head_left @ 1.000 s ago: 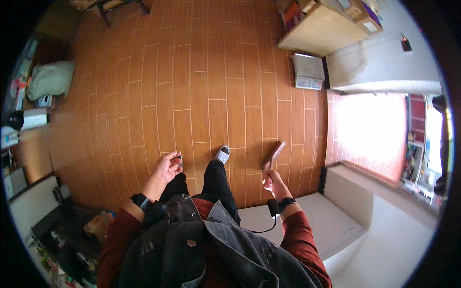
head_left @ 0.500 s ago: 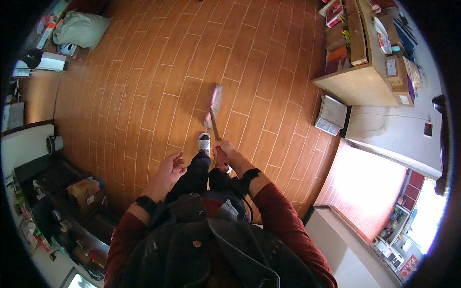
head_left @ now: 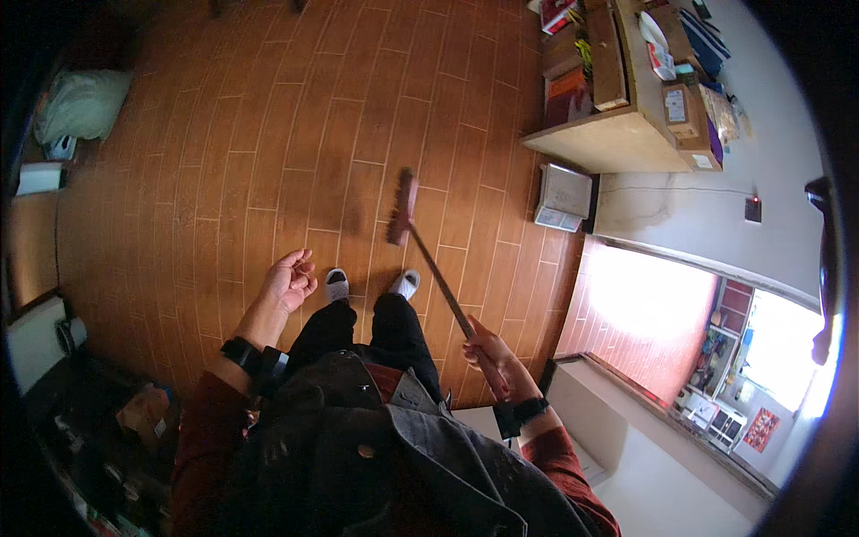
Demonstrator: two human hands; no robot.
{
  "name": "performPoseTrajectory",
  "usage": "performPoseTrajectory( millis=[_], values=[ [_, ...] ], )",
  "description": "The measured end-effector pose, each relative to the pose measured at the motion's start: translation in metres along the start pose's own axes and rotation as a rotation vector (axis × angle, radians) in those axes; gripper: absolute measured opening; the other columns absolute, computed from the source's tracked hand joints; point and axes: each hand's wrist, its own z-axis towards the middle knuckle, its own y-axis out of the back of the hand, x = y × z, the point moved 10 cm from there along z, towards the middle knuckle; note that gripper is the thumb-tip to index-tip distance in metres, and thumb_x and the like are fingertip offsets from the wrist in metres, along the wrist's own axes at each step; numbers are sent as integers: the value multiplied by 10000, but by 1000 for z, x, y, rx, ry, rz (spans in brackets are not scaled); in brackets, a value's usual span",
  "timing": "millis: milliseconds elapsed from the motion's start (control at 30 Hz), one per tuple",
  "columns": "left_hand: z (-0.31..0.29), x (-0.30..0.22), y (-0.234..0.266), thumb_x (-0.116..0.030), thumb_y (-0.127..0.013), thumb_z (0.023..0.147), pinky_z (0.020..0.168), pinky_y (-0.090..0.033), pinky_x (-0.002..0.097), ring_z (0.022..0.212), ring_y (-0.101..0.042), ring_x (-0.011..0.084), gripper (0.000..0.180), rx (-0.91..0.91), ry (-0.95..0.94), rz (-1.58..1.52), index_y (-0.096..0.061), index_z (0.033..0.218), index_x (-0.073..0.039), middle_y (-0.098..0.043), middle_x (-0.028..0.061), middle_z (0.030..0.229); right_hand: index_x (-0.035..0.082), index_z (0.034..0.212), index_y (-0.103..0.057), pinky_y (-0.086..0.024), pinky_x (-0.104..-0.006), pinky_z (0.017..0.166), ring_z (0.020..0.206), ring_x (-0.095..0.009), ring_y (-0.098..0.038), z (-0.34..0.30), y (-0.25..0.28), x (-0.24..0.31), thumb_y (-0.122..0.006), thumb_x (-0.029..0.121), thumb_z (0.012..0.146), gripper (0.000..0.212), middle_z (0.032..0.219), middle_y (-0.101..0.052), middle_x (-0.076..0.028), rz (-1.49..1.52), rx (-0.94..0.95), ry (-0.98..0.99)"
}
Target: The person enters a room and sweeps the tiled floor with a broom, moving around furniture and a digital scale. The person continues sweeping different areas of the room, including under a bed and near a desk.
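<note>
My right hand [head_left: 489, 351] is wrapped round the handle of a broom [head_left: 441, 285], which slants up and to the left from my grip. The broom's pinkish head [head_left: 408, 204] is beyond my feet, its dark bristles facing left. A faint shadow lies on the floor to the left of the head. My left hand [head_left: 291, 280] hangs in the air in front of my left leg, empty, with the fingers loosely bent and apart. Both wrists carry black bands.
Brown tiled floor [head_left: 295, 134] stretches ahead. At the right stand a wooden shelf unit [head_left: 608, 143] with boxes and a pale bin [head_left: 564, 197], near a bright doorway [head_left: 640, 313]. A pale green sack [head_left: 85, 106] sits far left; dark furniture [head_left: 98, 438] fills the lower left.
My right hand has moved right and down with the broom, whose head has turned so its bristles face left. My left hand has moved up and left. Both feet now show side by side.
</note>
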Motion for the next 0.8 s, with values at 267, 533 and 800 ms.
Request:
performPoseTrajectory(
  millis=[267, 533, 800],
  values=[
    [24, 48, -65, -250, -551, 840, 613, -425, 300, 346, -314, 69, 173, -50, 13, 114, -619, 869, -94, -589, 17, 639, 98, 662, -444, -409, -333, 328, 385, -195, -490, 45, 218, 30, -472, 132, 779, 125, 509, -481, -69, 304, -449, 82],
    [20, 71, -104, -226, -528, 851, 583, -442, 300, 393, -366, 76, 157, -102, -43, -7, -600, 866, -87, -585, 15, 644, 144, 488, -326, -192, -327, 276, 268, -170, -262, 130, 82, 98, -447, 226, 774, 322, 402, -328, -17, 102, 22, -298],
    [24, 71, -131, -211, -487, 877, 621, -397, 320, 360, -376, 131, 177, -79, -62, -206, -594, 869, -71, -584, 53, 664, 24, 631, -515, -398, -316, 425, 462, -213, -491, 214, -53, 181, -479, 113, 795, 190, 544, -515, -90, -211, 330, -68]
  ],
)
